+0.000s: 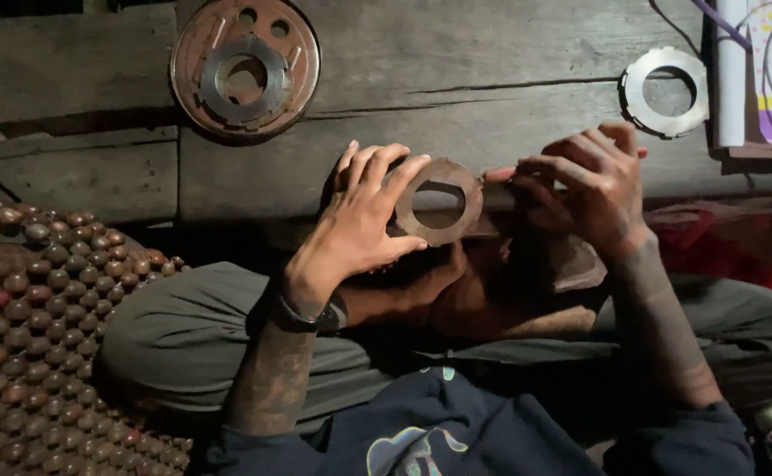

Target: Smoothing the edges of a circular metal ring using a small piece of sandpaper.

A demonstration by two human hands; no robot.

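My left hand (361,220) grips a rusty brown metal ring (440,201) with a wide centre hole, held upright above my lap. My right hand (585,183) is closed around a thin tool with a pinkish tip that touches the ring's right edge. A dark band sits on my left wrist. Both forearms rise from my crossed legs in grey trousers.
A large round rusty plate (245,67) with a grey ring on it lies on the wooden planks at the back left. A toothed silver ring (665,91) lies at the back right, beside a white roll and patterned paper. A beaded wooden mat (33,335) covers the left.
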